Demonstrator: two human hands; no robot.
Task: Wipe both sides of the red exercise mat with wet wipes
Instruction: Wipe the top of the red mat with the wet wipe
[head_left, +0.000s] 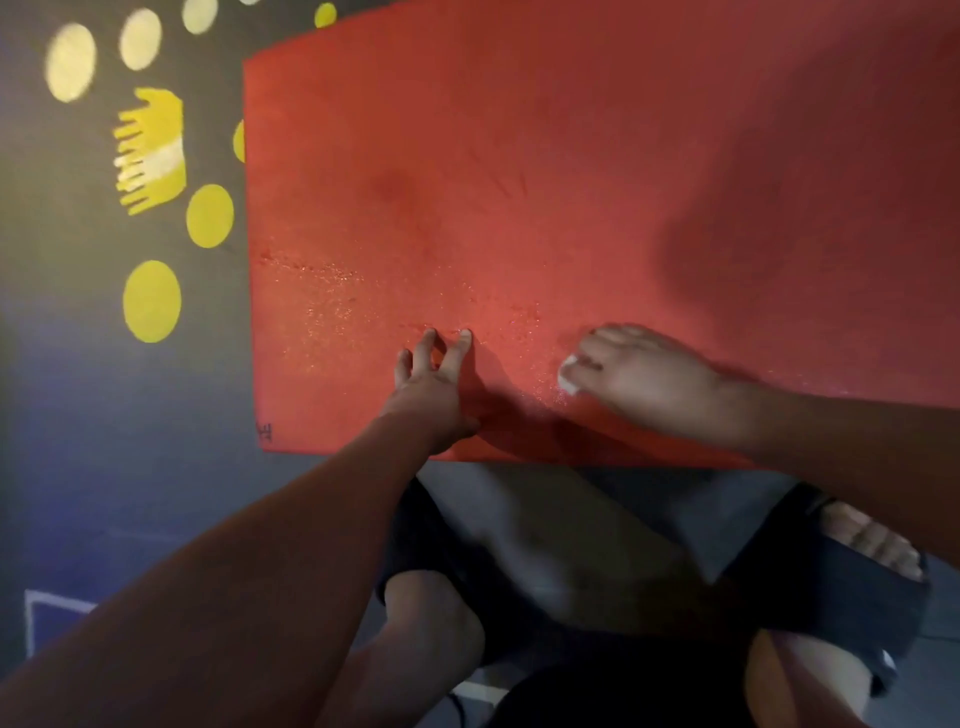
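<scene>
The red exercise mat shows a matt, finely grained face, glistening with wet speckles toward its near edge, where the right hand presses a soft white wipe; left of the mat, the dark floor is matt, with painted yellow dots.

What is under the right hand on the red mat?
A white wipe: only its edge shows at the fingertips of the right hand, which presses it onto the mat. The rest of the wipe is covered by the hand.
</scene>
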